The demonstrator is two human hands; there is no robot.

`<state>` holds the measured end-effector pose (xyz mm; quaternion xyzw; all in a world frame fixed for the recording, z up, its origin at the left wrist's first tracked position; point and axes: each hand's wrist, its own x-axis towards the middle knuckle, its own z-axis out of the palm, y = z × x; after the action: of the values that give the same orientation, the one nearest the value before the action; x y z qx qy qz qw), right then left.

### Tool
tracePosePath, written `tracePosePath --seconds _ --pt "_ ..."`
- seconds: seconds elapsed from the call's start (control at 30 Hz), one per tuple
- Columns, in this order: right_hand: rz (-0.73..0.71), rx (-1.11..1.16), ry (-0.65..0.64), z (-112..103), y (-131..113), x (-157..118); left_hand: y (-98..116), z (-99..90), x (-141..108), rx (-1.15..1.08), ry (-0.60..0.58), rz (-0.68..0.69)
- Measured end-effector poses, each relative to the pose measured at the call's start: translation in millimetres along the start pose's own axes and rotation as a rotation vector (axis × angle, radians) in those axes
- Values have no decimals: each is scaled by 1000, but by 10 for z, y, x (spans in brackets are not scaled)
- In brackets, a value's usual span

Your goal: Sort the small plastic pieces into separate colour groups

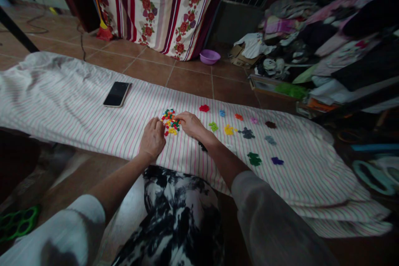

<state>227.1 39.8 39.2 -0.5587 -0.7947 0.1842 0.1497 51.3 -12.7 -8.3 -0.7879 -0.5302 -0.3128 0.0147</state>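
Note:
A mixed pile of small coloured pieces (pixel 171 124), in red, yellow, green, blue and white, lies on the striped cloth (pixel 143 95) between my hands. My left hand (pixel 153 135) rests palm down against the pile's left edge, its fingers lying on the cloth and touching the nearest pieces. From the other side, my right hand (pixel 190 124) reaches into the pile with its thumb and index finger close together. Whatever is between those fingertips is too small to make out. Just right of this hand sit little single-colour heaps: red pieces (pixel 204 108), lime green pieces (pixel 213 126) and yellow pieces (pixel 230 129).
Farther right are blue (pixel 222 113), orange (pixel 239 116), pink (pixel 254 120), brown (pixel 270 124), dark grey (pixel 247 133), green (pixel 254 158) and purple (pixel 277 161) heaps. A phone (pixel 117 94) lies left. Beyond are a purple basin (pixel 210 56) and piled clothes (pixel 299 29).

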Motion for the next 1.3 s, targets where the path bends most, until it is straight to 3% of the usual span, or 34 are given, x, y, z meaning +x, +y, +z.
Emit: tracePosePath --seconds 0.27,0.57,0.87,1.3 --pt "-100 -27 0 97 68 -26 -3 -25 -10 56 -43 -12" --pt "-73 3 31 113 92 -10 -3 -6 -19 8 -17 -19" --pt "-124 18 47 145 123 -2 17 -60 2 63 -120 -57" --pt "-169 -2 82 181 -11 -59 0 -36 4 64 -112 -43"
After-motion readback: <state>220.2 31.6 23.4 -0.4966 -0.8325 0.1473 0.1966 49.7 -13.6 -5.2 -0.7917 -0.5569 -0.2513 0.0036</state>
